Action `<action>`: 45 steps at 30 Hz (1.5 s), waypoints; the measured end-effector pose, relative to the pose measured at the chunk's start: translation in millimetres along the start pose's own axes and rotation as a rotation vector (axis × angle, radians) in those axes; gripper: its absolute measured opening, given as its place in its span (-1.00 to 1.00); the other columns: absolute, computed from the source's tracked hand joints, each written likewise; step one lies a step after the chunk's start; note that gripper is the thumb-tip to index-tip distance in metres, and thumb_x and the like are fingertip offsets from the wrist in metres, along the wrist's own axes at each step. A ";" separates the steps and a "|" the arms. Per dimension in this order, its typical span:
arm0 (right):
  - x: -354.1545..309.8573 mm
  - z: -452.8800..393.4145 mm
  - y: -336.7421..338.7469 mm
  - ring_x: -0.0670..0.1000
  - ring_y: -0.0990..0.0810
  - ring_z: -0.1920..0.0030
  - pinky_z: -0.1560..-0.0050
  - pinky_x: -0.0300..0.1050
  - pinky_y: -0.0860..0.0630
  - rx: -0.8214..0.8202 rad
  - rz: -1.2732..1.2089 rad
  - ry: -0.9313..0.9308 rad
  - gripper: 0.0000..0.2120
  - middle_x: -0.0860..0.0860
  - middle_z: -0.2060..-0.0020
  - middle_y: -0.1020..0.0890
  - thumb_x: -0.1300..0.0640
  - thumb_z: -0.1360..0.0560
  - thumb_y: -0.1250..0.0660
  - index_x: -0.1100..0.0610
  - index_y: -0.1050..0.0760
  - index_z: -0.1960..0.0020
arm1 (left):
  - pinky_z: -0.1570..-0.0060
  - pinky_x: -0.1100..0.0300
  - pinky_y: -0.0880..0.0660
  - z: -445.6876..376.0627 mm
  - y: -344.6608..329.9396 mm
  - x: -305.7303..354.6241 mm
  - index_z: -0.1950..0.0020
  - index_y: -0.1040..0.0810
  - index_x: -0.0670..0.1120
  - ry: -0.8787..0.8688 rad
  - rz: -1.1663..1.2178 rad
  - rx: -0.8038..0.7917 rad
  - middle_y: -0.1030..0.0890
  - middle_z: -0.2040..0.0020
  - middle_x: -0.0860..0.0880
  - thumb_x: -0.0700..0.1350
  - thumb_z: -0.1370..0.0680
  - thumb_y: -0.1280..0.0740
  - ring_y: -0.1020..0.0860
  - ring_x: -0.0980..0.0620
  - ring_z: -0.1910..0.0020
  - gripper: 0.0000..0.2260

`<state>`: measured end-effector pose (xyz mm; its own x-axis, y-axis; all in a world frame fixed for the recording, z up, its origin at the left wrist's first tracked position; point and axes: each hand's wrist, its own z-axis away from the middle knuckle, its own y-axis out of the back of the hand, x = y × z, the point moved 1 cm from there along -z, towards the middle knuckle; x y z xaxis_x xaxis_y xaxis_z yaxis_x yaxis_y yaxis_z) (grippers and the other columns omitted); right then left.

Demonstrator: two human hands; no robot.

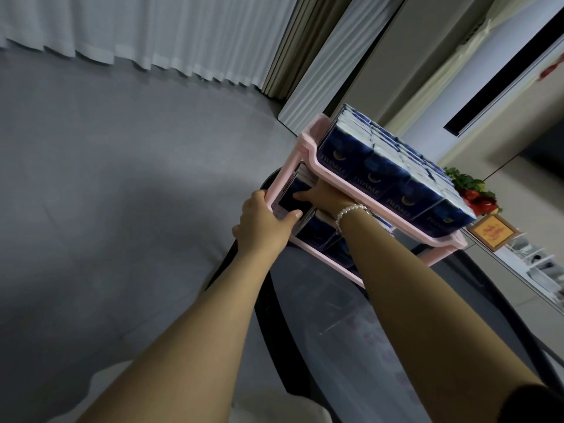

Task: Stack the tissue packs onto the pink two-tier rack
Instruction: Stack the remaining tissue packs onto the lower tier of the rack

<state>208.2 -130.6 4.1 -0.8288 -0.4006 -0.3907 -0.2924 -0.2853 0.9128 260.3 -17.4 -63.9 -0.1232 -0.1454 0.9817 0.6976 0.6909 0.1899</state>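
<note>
The pink two-tier rack (308, 148) stands on a dark glass table. Its top tier is packed with several dark blue tissue packs (393, 178) standing upright in rows. More blue packs (317, 233) fill the lower tier. My left hand (262, 221) grips the rack's near-left corner post, thumb curled around it. My right hand (320, 196), with a bead bracelet on the wrist, reaches into the lower tier under the top shelf and touches a blue pack (294, 193) there; its fingers are mostly hidden by the shelf.
The round dark glass table (351, 315) with a black rim stretches toward me. Grey floor (122, 178) lies to the left, white curtains behind. A framed sign (491, 232) and red-green artificial plants (473, 190) sit to the right of the rack, near a wall.
</note>
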 end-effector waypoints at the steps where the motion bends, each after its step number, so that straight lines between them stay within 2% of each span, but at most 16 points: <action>1: -0.3 -0.7 -0.1 0.10 -0.42 -0.28 -0.15 -0.18 -0.30 0.002 -0.014 -0.010 -0.50 0.12 -0.28 -0.45 0.12 -0.51 -0.35 0.18 -0.29 -0.38 | -0.17 -0.19 -0.45 0.0 -0.2 0.2 -0.33 -0.36 -0.12 0.002 -0.002 0.001 -0.53 -0.14 -0.10 0.12 -0.43 -0.45 -0.55 -0.11 -0.07 -0.41; 4: -1.6 0.0 -1.2 0.11 -0.46 -0.24 -0.06 -0.19 -0.31 -0.001 -0.048 -0.033 -0.54 0.13 -0.25 -0.48 0.12 -0.51 -0.35 0.20 -0.32 -0.35 | -0.17 -0.19 -0.46 -0.1 -0.1 0.0 -0.33 -0.35 -0.11 0.005 -0.016 -0.005 -0.52 -0.14 -0.10 0.13 -0.43 -0.44 -0.55 -0.12 -0.07 -0.41; 9: -0.5 7.4 2.7 0.08 -0.43 -0.26 -0.08 -0.23 -0.29 -0.042 -0.121 -0.024 -0.55 0.13 -0.28 -0.47 0.16 -0.50 -0.36 0.21 -0.34 -0.35 | -0.19 -0.18 -0.44 -0.1 1.1 -0.9 -0.32 -0.35 -0.10 0.000 -0.052 -0.011 -0.52 -0.14 -0.09 0.13 -0.43 -0.43 -0.54 -0.10 -0.06 -0.42; 14: 0.7 17.9 9.7 -0.02 -0.41 -0.14 -0.03 -0.29 -0.26 -0.075 -0.154 0.008 -0.55 0.11 -0.28 -0.45 0.16 -0.52 -0.33 0.22 -0.32 -0.36 | -0.19 -0.17 -0.44 0.6 -0.3 -0.1 -0.34 -0.34 -0.11 -0.001 -0.066 -0.005 -0.51 -0.16 -0.09 0.13 -0.44 -0.43 -0.54 -0.10 -0.08 -0.41; 19: 3.2 23.3 9.4 -0.09 -0.39 -0.02 -0.05 -0.28 -0.29 -0.040 -0.215 0.028 -0.58 -0.06 -0.05 -0.43 0.05 -0.53 -0.32 0.13 -0.36 -0.34 | -0.19 -0.17 -0.45 1.6 -2.1 0.8 -0.36 -0.32 -0.13 -0.014 -0.060 -0.007 -0.48 -0.21 -0.11 0.13 -0.44 -0.42 -0.53 -0.12 -0.10 -0.39; 21: 7.3 26.7 9.1 -0.09 -0.42 -0.10 -0.11 -0.26 -0.30 -0.018 -0.253 0.024 -0.60 -0.08 -0.06 -0.43 0.01 -0.54 -0.29 0.08 -0.36 -0.34 | -0.19 -0.16 -0.45 2.8 -2.6 1.7 -0.38 -0.30 -0.13 -0.023 -0.066 -0.006 -0.45 -0.24 -0.11 0.12 -0.45 -0.42 -0.52 -0.13 -0.13 -0.37; 24: 11.9 35.9 8.3 -0.01 -0.36 -0.35 -0.28 -0.26 -0.22 -0.058 -0.284 0.039 -0.59 -0.03 -0.31 -0.42 0.02 -0.58 -0.23 0.06 -0.30 -0.40 | -0.20 -0.16 -0.45 5.7 -3.6 3.2 -0.43 -0.25 -0.15 -0.041 -0.089 -0.020 -0.40 -0.30 -0.13 0.12 -0.45 -0.42 -0.48 -0.14 -0.19 -0.31; 26: 14.1 46.0 8.9 -0.03 -0.31 -0.40 -0.23 -0.35 -0.17 -0.071 -0.298 0.053 -0.56 0.00 -0.40 -0.36 0.05 -0.58 -0.21 0.09 -0.25 -0.43 | -0.20 -0.16 -0.45 7.9 -4.1 3.4 -0.44 -0.22 -0.16 -0.057 -0.100 -0.030 -0.38 -0.33 -0.14 0.13 -0.44 -0.42 -0.46 -0.15 -0.23 -0.28; 30: 26.4 69.3 12.5 -0.04 -0.38 -0.35 -0.07 -0.46 -0.24 0.042 -0.298 0.135 -0.53 -0.01 -0.37 -0.41 0.07 -0.56 -0.26 0.12 -0.27 -0.43 | -0.21 -0.16 -0.46 16.1 -2.9 5.9 -0.44 -0.22 -0.16 -0.054 -0.101 -0.035 -0.36 -0.37 -0.15 0.14 -0.42 -0.43 -0.44 -0.16 -0.28 -0.26; 32: 32.3 80.2 13.0 -0.04 -0.38 -0.36 -0.13 -0.45 -0.25 0.123 -0.259 0.182 -0.52 -0.02 -0.36 -0.43 0.05 -0.55 -0.28 0.12 -0.30 -0.42 | -0.22 -0.15 -0.46 24.5 -2.1 10.1 -0.48 -0.19 -0.13 -0.078 -0.085 -0.040 -0.36 -0.38 -0.12 0.12 -0.42 -0.43 -0.43 -0.13 -0.30 -0.24; 34: 41.3 88.9 12.5 -0.03 -0.38 -0.37 -0.26 -0.32 -0.28 0.183 -0.210 0.217 -0.51 -0.02 -0.35 -0.45 0.00 -0.53 -0.30 0.11 -0.34 -0.41 | -0.25 -0.13 -0.45 34.9 -1.6 15.6 -0.52 -0.14 -0.06 -0.114 -0.073 -0.056 -0.37 -0.39 -0.10 0.10 -0.42 -0.43 -0.43 -0.11 -0.32 -0.23; 37: 56.1 112.5 14.0 -0.05 -0.45 -0.31 -0.16 -0.35 -0.30 0.262 -0.205 0.222 -0.59 -0.03 -0.27 -0.53 0.00 -0.54 -0.28 0.07 -0.41 -0.36 | -0.29 0.02 -0.42 52.8 0.5 25.2 -0.48 -0.24 -0.07 -0.136 -0.095 -0.084 -0.37 -0.40 -0.10 0.09 -0.46 -0.40 -0.43 -0.09 -0.32 -0.34; 39: 68.2 132.7 16.7 -0.10 -0.49 -0.23 -0.09 -0.39 -0.34 0.317 -0.255 0.222 -0.67 -0.08 -0.20 -0.57 0.03 -0.54 -0.27 0.03 -0.47 -0.30 | -0.17 0.20 -0.38 67.8 3.1 33.1 -0.44 -0.31 -0.06 -0.134 -0.081 -0.134 -0.40 -0.39 -0.06 0.05 -0.51 -0.37 -0.46 0.03 -0.23 -0.45; 42: 89.3 161.9 20.3 -0.25 -0.56 0.03 0.07 -0.53 -0.43 0.363 -0.401 0.210 -0.76 -0.14 -0.02 -0.62 0.09 -0.54 -0.28 0.02 -0.55 -0.19 | 0.05 0.35 -0.39 89.2 0.7 40.0 -0.38 -0.38 -0.03 -0.140 -0.044 -0.234 -0.51 -0.27 0.00 0.01 -0.54 -0.35 -0.48 0.17 -0.01 -0.57; 45: 112.8 188.2 23.3 -0.27 -0.59 0.12 0.13 -0.49 -0.47 0.397 -0.460 0.192 -0.81 -0.13 0.09 -0.65 0.12 -0.53 -0.30 0.04 -0.58 -0.13 | 0.24 0.44 -0.37 111.1 -11.7 44.3 -0.32 -0.43 -0.01 -0.159 -0.068 -0.319 -0.54 -0.07 0.11 0.01 -0.55 -0.34 -0.48 0.26 0.09 -0.64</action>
<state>18.2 -18.5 3.7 -0.4869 -0.4730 -0.7343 -0.7832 -0.1357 0.6067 168.2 46.7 -20.8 -0.2675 -0.0545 0.9620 0.8661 0.4239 0.2648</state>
